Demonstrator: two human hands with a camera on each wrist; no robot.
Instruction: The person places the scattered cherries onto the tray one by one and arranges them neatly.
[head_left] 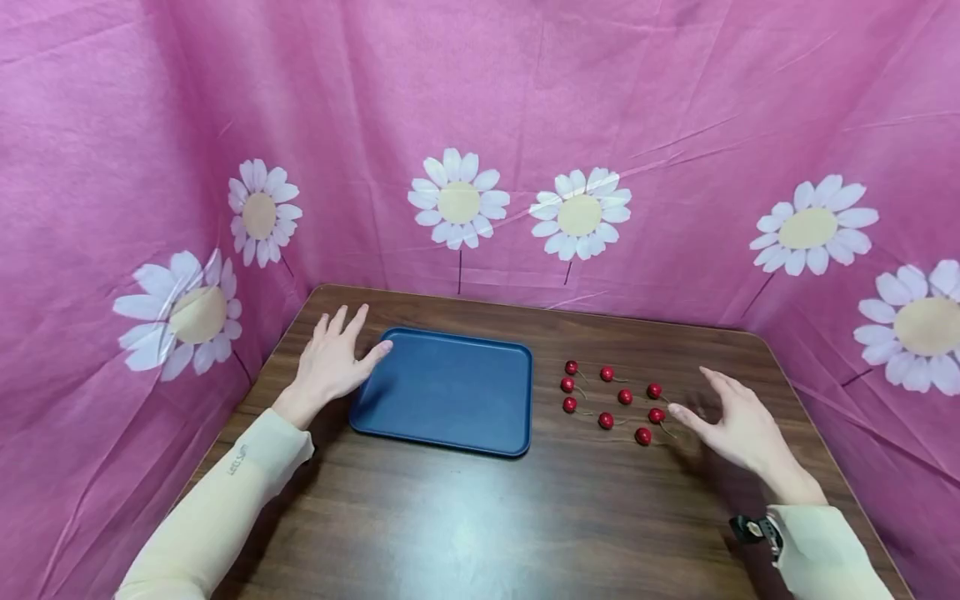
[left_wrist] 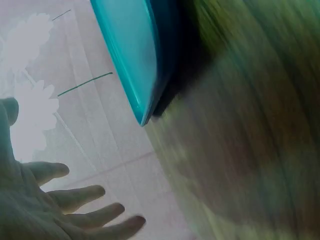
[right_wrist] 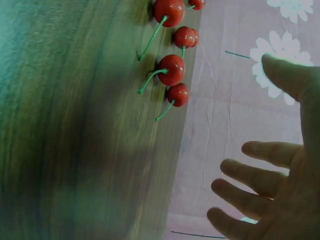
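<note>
A blue rectangular tray (head_left: 450, 392) lies on the wooden table, and the left wrist view catches one corner of that tray (left_wrist: 131, 55). Over its left edge is my left hand (head_left: 332, 362), fingers spread and holding nothing; the same hand (left_wrist: 55, 210) shows at the lower left of its wrist view. Several red cherries with stems (head_left: 606, 421) lie right of the tray. My right hand (head_left: 738, 425) is just right of them, thumb towards the nearest cherries, empty. In the right wrist view its fingers are apart, and the cherries (right_wrist: 171, 70) are at the top.
The brown table (head_left: 420, 525) reaches back to a pink curtain (head_left: 510, 100) printed with white daisies, which also hangs at both sides. A dark watch-like band (head_left: 757, 530) is on the right wrist.
</note>
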